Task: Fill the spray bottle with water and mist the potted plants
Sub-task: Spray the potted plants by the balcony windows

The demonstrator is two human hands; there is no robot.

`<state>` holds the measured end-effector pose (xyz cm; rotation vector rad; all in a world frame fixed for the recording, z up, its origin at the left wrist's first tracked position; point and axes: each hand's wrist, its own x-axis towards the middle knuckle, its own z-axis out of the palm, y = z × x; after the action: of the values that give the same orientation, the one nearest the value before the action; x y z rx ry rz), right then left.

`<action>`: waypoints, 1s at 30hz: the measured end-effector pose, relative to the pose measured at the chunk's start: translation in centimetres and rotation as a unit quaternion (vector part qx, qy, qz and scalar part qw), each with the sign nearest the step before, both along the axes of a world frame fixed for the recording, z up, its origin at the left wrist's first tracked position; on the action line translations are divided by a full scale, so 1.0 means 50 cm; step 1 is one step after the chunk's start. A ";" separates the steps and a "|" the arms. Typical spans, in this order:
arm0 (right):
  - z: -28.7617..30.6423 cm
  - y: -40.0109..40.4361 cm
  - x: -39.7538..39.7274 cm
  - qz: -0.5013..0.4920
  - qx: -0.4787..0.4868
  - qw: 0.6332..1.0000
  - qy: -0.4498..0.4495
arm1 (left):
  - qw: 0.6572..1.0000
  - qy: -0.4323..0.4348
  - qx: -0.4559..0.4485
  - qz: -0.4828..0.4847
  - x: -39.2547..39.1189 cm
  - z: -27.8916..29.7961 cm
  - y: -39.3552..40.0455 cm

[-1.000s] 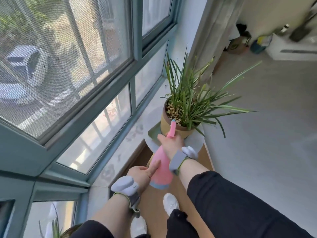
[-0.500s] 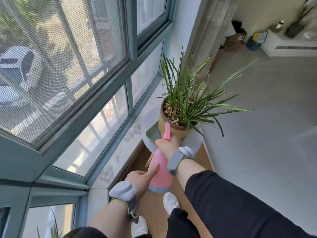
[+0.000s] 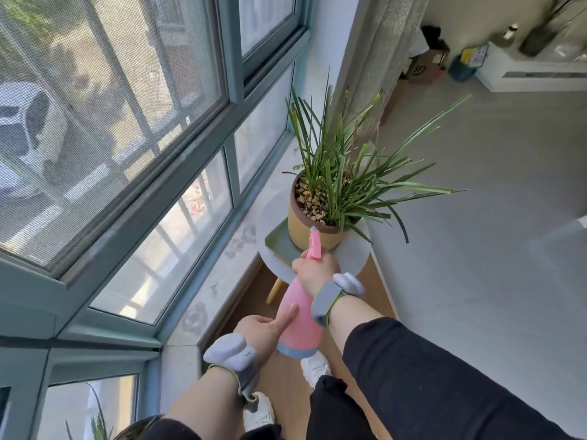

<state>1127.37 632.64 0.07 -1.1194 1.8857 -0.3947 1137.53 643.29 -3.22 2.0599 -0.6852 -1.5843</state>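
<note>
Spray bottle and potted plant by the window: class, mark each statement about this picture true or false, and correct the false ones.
1. The right hand grips the neck of the pink spray bottle. True.
2. The bottle's nozzle points away from the potted plant. False: it points toward the pot.
3. The left hand touches the bottle's body with an outstretched finger. True.
4. The plant's pot stands directly on the floor. False: it stands on a green tray on a small round table.
5. Pebbles cover the surface inside the pot. True.
</note>
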 end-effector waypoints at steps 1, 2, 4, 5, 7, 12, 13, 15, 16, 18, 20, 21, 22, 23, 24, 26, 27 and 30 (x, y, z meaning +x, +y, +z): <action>-0.001 0.000 -0.003 -0.001 0.005 1.000 -0.002 | 1.000 0.001 0.002 -0.004 -0.001 0.003 0.000; -0.002 0.000 -0.006 -0.004 0.009 1.000 -0.004 | 1.000 0.002 0.004 -0.008 -0.003 0.006 0.000; -0.005 0.001 -0.011 -0.017 0.012 1.000 -0.005 | 1.000 0.005 0.007 -0.020 -0.005 0.009 0.002; -0.006 0.002 -0.011 -0.021 0.011 1.000 -0.002 | 1.000 0.006 0.008 -0.025 -0.007 0.011 0.003; -0.007 0.004 -0.012 -0.029 0.010 1.000 0.003 | 0.999 0.009 0.008 -0.032 -0.010 0.013 0.006; -0.011 0.005 -0.021 -0.034 0.018 0.999 -0.007 | 1.000 0.007 0.010 -0.026 -0.015 0.018 0.007; -0.012 0.006 -0.023 -0.034 0.016 0.999 -0.004 | 0.999 0.005 0.011 -0.029 -0.016 0.019 0.007; -0.013 0.008 -0.025 -0.038 0.010 0.999 0.000 | 0.999 0.001 0.014 -0.037 -0.018 0.020 0.008; -0.013 0.008 -0.026 -0.041 0.007 0.999 0.001 | 0.999 0.000 0.013 -0.039 -0.019 0.021 0.009; -0.015 0.009 -0.029 -0.043 0.006 0.999 0.000 | 0.999 -0.003 0.007 -0.039 -0.019 0.021 0.008; -0.016 0.009 -0.034 -0.046 0.013 0.999 -0.007 | 0.999 -0.004 0.004 -0.039 -0.019 0.020 0.008; -0.016 0.010 -0.037 -0.045 0.015 0.999 -0.006 | 0.999 -0.002 0.004 -0.039 -0.020 0.021 0.008; -0.017 0.009 -0.039 -0.040 0.015 0.999 -0.001 | 0.999 0.001 0.004 -0.040 -0.021 0.021 0.008; -0.017 0.009 -0.041 -0.035 0.014 0.999 0.007 | 0.999 0.004 0.004 -0.042 -0.022 0.020 0.008; -0.017 0.009 -0.042 -0.035 0.012 0.999 0.013 | 0.999 0.005 0.004 -0.044 -0.023 0.020 0.007; -0.018 0.010 -0.042 -0.042 0.007 0.999 0.013 | 0.999 0.004 0.003 -0.046 -0.023 0.019 0.005; -0.018 0.009 -0.043 -0.048 0.005 0.999 0.008 | 0.999 0.005 0.001 -0.045 -0.023 0.019 0.004; -0.022 0.007 -0.047 -0.058 0.004 0.998 0.001 | 0.999 0.005 -0.006 -0.047 -0.025 0.020 0.001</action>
<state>1124.99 632.97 -1.03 -1.0088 1.9584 -0.4510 1136.28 643.33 -2.24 2.0383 -0.7968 -1.6365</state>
